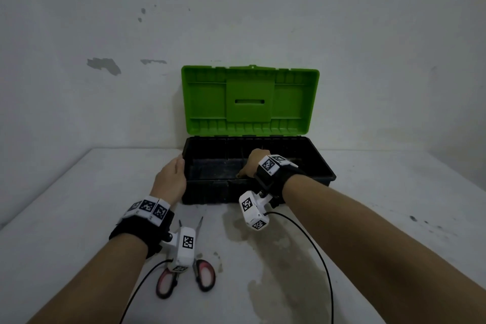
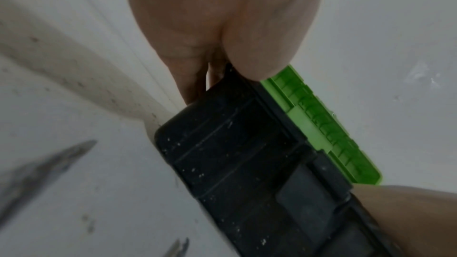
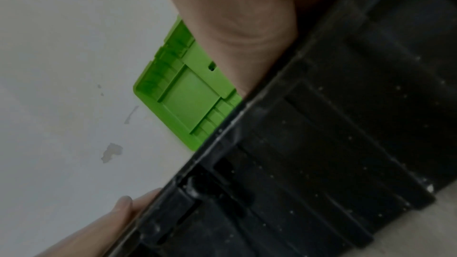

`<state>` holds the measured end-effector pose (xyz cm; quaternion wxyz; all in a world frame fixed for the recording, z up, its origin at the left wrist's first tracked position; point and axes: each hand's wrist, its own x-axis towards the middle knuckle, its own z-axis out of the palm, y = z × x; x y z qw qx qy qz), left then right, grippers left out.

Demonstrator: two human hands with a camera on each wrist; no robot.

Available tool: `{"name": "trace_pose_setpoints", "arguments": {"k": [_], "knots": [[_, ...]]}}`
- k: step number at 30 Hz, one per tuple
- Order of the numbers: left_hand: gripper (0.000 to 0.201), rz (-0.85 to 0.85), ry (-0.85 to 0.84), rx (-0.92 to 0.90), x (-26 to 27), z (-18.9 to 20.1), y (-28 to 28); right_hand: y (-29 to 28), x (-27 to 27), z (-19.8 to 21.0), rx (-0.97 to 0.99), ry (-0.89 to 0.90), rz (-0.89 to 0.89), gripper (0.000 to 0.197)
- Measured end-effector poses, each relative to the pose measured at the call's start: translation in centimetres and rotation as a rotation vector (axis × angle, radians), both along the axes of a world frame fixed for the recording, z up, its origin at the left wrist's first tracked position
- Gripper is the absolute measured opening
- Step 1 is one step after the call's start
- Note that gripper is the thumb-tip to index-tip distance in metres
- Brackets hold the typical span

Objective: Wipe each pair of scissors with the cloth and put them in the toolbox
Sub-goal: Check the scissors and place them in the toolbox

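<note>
The black toolbox (image 1: 324,167) stands open against the wall, its green lid (image 1: 249,97) upright. My left hand (image 1: 172,176) grips the box's left end wall, thumb over the rim and fingers outside, as the left wrist view shows at the hand (image 2: 222,17) and the toolbox (image 2: 235,153). My right hand (image 1: 253,162) reaches down inside the box near its middle; its fingers are hidden below the rim, and the right wrist view shows only the palm (image 3: 235,17). One pair of red-and-black-handled scissors (image 1: 205,275) lies on the table in front, blades spread, partly behind my left wrist camera. No cloth is in view.
The white table (image 1: 394,205) ends at the wall behind the box and has a dark stain (image 1: 289,258) in front of it. Black cables (image 1: 315,250) trail from both wrist cameras toward me.
</note>
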<state>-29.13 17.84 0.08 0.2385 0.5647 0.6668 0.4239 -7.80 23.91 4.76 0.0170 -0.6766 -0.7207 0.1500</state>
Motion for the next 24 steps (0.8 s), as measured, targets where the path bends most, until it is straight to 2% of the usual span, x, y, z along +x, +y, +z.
{"name": "trace_pose_setpoints", "arguments": {"k": [6,9,13,19,24], "knots": [[0.043,0.005,0.023,-0.008,0.1,0.2,-0.1,0.3,-0.4,-0.4,-0.062,-0.090,0.099,0.027],[0.042,-0.003,0.042,-0.017,0.1,0.5,-0.7,-1.1,0.0,0.6,-0.048,-0.055,0.099,0.026],[0.041,0.012,0.049,-0.054,0.8,1.4,-2.9,-2.6,0.9,1.1,0.120,0.099,-0.087,0.038],[0.041,0.035,0.144,-0.034,1.9,1.8,-7.4,-10.0,4.4,0.9,0.489,0.139,-0.063,0.032],[0.047,0.038,0.233,-0.045,4.4,1.9,-12.0,-17.1,10.6,-0.2,0.523,0.154,-0.117,0.026]]}}
